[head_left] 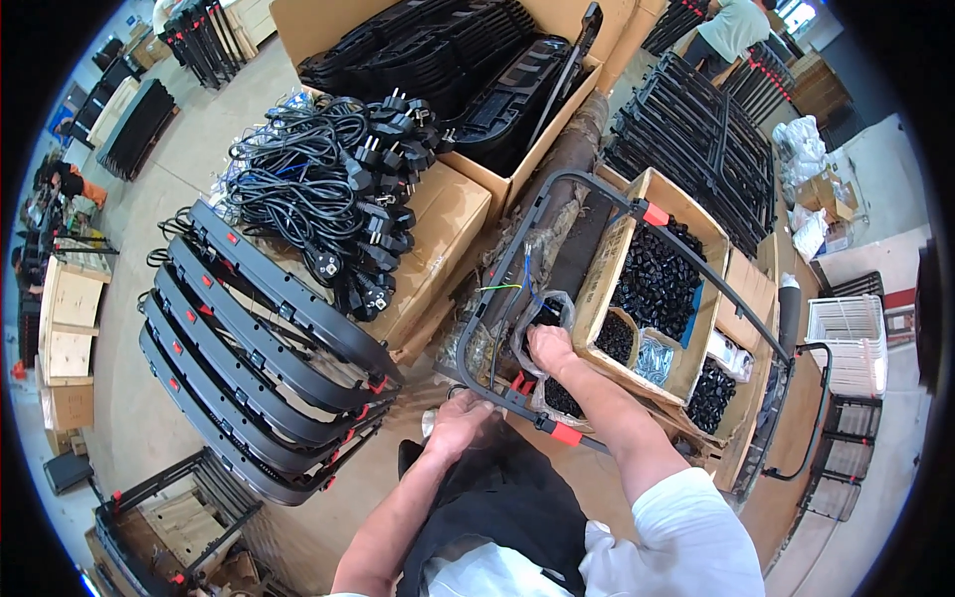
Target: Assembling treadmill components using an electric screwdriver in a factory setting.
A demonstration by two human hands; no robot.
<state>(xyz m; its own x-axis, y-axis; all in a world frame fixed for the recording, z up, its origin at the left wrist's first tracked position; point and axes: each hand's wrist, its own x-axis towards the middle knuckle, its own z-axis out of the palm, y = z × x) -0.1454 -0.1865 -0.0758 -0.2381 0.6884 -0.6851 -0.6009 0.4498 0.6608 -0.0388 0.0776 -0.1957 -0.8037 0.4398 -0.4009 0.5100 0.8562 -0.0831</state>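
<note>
A black tubular frame (476, 328) with red joint pieces lies tilted across the work area before me. My left hand (463, 420) is at its near left corner, fingers curled in against the tube; whatever they pinch is too small to make out. Inside the frame's outline, my right hand (549, 348) dips into a plastic-lined container (557, 301), its fingertips hidden. Blue and yellow-green wires (527, 267) stick up near the frame's left side. Just right of that hand stands a cardboard box (604, 289) with black plastic parts (659, 279), small dark screws (615, 338) and silvery hardware (654, 360).
Bundled black power cables (308, 189) lie on a carton (438, 224) at left. Curved dark grey frames (269, 343) are stacked nearer me. Behind, a large carton (487, 184) holds black moulded parts. More black frames (696, 149) and another person (734, 30) are at far right.
</note>
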